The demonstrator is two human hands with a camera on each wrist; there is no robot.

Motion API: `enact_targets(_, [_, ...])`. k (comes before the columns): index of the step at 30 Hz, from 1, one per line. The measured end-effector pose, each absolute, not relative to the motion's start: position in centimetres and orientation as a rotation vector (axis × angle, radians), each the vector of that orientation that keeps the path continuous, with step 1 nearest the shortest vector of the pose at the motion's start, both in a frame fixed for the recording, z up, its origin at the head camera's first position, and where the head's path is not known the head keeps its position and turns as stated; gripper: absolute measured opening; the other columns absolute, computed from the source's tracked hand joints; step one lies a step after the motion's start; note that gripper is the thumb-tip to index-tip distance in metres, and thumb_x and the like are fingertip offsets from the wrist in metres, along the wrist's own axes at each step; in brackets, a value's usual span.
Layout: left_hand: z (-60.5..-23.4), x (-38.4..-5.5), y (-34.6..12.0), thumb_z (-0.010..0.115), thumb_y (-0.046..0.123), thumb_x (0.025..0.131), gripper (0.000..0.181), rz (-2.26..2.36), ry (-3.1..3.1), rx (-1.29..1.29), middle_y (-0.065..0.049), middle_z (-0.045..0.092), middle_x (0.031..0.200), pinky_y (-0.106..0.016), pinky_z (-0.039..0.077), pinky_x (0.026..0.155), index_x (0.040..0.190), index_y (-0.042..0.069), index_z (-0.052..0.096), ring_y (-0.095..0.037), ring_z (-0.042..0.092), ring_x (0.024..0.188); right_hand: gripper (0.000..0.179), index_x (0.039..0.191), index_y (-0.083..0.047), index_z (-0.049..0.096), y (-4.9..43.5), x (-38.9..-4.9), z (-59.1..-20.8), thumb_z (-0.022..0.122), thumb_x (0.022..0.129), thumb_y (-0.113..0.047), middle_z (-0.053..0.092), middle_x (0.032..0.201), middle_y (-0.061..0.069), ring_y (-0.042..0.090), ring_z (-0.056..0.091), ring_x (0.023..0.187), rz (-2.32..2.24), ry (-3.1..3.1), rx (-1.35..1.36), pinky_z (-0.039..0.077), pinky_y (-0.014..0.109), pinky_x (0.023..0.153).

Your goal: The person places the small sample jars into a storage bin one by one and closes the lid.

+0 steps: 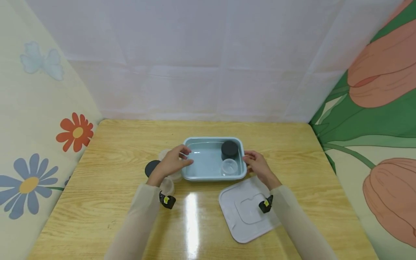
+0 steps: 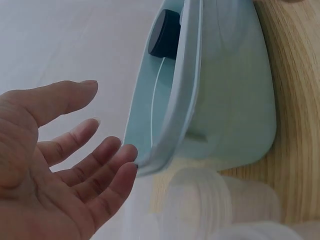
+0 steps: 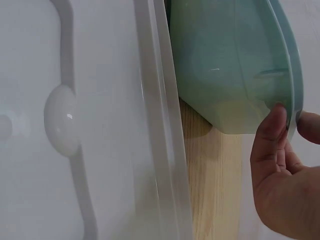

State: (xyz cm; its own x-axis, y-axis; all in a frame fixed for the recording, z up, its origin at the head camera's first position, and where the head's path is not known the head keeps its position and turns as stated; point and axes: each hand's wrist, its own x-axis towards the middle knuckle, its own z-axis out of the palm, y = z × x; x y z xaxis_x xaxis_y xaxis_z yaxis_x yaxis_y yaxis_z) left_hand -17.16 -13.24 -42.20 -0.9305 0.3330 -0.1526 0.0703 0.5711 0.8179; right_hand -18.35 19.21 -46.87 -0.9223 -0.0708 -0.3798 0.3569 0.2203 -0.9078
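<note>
A light blue plastic box [image 1: 204, 162] stands uncovered on the table, its long side across. Inside at its right end are a black-lidded jar [image 1: 229, 148] and, nearer the person, a small clear container [image 1: 229, 167]. My right hand [image 1: 259, 167] pinches the box's right rim [image 3: 295, 75] between thumb and fingers. At the left end, my left hand [image 1: 171, 161] hovers with its fingers spread, thumb and fingertips over the rim, holding nothing. Beneath that hand and wrist, partly hidden, are several clear containers [image 1: 167, 187] and a round black lid [image 1: 152, 168].
A white rectangular lid [image 1: 232, 216] lies on the wooden table [image 1: 107, 202] in front of the box, under the right wrist. Behind the table hangs a white cloth [image 1: 201, 90]. Flower-patterned cloths flank both sides.
</note>
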Motion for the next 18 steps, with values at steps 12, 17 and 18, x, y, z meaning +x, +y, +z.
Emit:
enact_targets(12, [-42.0,-15.8,-16.5,0.064,0.017,0.09,0.037,1.348,2.565,0.192,-0.022,0.055,0.123,-0.04,0.051,0.084,0.121,0.0,0.052,-0.035,0.056,0.11,0.037,0.134,0.0,0.048,19.1,-18.3,-46.7,0.05,0.098,-0.011,0.06,0.097,0.004,0.007,0.054,0.071,-1.738,2.181,0.247,0.05,0.027,0.064])
enact_targets(17, [-42.3,-15.3,-18.4,0.063,0.017,0.091,0.035,1.35,2.617,0.203,-0.022,0.057,0.12,-0.04,0.051,0.083,0.119,-0.001,0.052,-0.035,0.058,0.107,0.037,0.133,0.001,0.048,19.2,-18.1,-46.7,0.05,0.098,-0.01,0.061,0.099,0.006,0.007,0.055,0.07,-1.751,2.178,0.235,0.05,0.024,0.06])
enact_targets(18, [-42.3,-15.2,-18.8,0.063,0.018,0.092,0.036,1.351,2.625,0.201,-0.022,0.057,0.12,-0.04,0.051,0.083,0.119,-0.001,0.052,-0.035,0.059,0.106,0.037,0.133,0.001,0.048,19.2,-18.1,-46.7,0.05,0.098,-0.01,0.061,0.099,0.006,0.007,0.055,0.07,-1.754,2.176,0.234,0.049,0.023,0.06])
